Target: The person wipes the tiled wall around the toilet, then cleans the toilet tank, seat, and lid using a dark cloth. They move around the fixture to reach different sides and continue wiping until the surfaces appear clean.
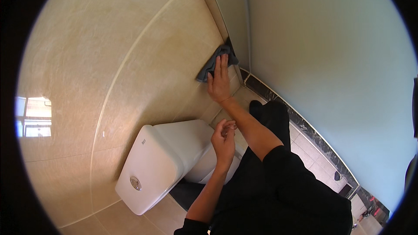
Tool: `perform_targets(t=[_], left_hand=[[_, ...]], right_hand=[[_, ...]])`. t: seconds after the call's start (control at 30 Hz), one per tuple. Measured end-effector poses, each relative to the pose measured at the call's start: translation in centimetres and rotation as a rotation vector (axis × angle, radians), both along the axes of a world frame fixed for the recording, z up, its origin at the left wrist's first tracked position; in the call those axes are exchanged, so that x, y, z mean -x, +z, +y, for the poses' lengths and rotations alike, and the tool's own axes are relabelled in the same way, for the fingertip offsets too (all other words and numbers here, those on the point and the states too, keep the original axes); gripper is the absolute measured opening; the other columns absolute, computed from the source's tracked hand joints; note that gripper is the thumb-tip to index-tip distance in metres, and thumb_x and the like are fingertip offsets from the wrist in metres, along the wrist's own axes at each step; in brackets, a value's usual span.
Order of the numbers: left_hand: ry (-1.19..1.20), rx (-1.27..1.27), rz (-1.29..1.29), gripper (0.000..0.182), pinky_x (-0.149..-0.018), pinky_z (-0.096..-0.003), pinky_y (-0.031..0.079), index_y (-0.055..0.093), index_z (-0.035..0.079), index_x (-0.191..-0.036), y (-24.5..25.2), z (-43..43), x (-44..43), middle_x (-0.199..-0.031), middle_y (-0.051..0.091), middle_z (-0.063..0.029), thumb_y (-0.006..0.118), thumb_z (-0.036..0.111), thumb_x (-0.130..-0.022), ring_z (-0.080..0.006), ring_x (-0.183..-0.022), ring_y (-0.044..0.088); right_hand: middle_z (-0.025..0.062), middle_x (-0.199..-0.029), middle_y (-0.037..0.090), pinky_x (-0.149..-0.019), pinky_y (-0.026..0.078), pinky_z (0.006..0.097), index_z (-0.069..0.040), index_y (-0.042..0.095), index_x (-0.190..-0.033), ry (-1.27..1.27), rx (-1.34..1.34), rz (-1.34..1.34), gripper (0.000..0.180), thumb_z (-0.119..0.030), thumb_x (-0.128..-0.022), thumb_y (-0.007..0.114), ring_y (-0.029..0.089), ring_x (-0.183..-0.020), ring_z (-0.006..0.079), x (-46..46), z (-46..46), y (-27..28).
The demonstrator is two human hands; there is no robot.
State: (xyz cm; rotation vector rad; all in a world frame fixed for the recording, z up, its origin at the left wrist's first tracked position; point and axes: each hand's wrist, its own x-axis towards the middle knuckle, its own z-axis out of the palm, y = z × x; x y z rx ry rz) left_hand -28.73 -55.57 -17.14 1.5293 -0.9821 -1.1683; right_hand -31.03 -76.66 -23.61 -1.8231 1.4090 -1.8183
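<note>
My right hand (219, 83) presses a dark blue-grey cloth (209, 67) flat against the glossy beige wall tiles (156, 68), beside the corner where a frosted panel begins. Its fingers lie extended over the cloth, and part of the fabric bunches around them. Lower down, my left hand (224, 142) hangs in the air close to my right forearm, fingers loosely curled, with nothing visible in it. Below and left of that hand is a white ceramic toilet cistern (156, 166) with a round chrome flush button (135, 183). My body and left arm partly hide the toilet bowl (202, 166).
A tall frosted partition panel (313, 55) rises along the right, above a dark marbled stone sill (300, 122). Beige floor tiles (160, 215) show beside the cistern. Beyond the sill lie paler tiles (310, 156) and a small dark object (337, 176).
</note>
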Motion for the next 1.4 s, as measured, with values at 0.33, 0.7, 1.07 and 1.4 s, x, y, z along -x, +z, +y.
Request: perform_targets(t=[0.33,0.7,1.07,1.4], left_hand=[[0.103,0.262,0.053,0.027,-0.076,-0.0294,0.054,0.056,0.003,-0.132,7.9,2.7,0.1,-0.115,0.073,-0.0128,0.057,0.005,-0.105,-0.0193,-0.094,0.07],[0.176,0.3,-0.076,0.027,-0.074,-0.0308,0.054,0.055,0.002,-0.131,10.1,4.6,0.2,-0.113,0.072,-0.0153,0.056,0.003,-0.104,-0.02,-0.088,0.07],[-0.121,0.259,-0.379,0.021,-0.079,-0.0307,0.055,0.066,0.001,-0.121,14.2,2.9,-1.0,-0.112,0.073,-0.0138,0.061,0.003,-0.1,-0.0203,-0.096,0.07],[-0.115,0.307,-0.6,0.027,-0.088,-0.032,0.055,0.069,0.0,-0.121,11.2,2.2,-1.6,-0.118,0.073,-0.0116,0.063,-0.002,-0.096,-0.0208,-0.11,0.068]], right_hand=[[0.0099,-0.147,0.057,-0.112,0.042,0.0499,-0.014,0.06,-0.14,0.307,0.166,0.3,0.057,-0.01,-0.084,0.07,0.051,-0.135,0.0384,-6.7,9.3,-0.8],[-0.0044,-0.153,0.053,-0.108,0.042,0.0464,-0.022,0.063,-0.137,0.4,0.634,0.32,0.047,-0.025,-0.09,0.066,0.052,-0.132,0.0231,-5.7,4.4,13.3],[0.0127,-0.156,0.046,-0.119,0.028,0.0653,-0.019,0.056,-0.145,0.213,0.112,0.298,0.066,-0.014,-0.082,0.074,0.036,-0.148,0.0454,-3.6,6.6,0.4],[0.0172,-0.155,0.047,-0.116,0.029,0.069,-0.014,0.059,-0.142,0.159,0.409,0.061,0.065,-0.009,-0.079,0.076,0.033,-0.148,0.0514,-3.9,2.5,15.9]])
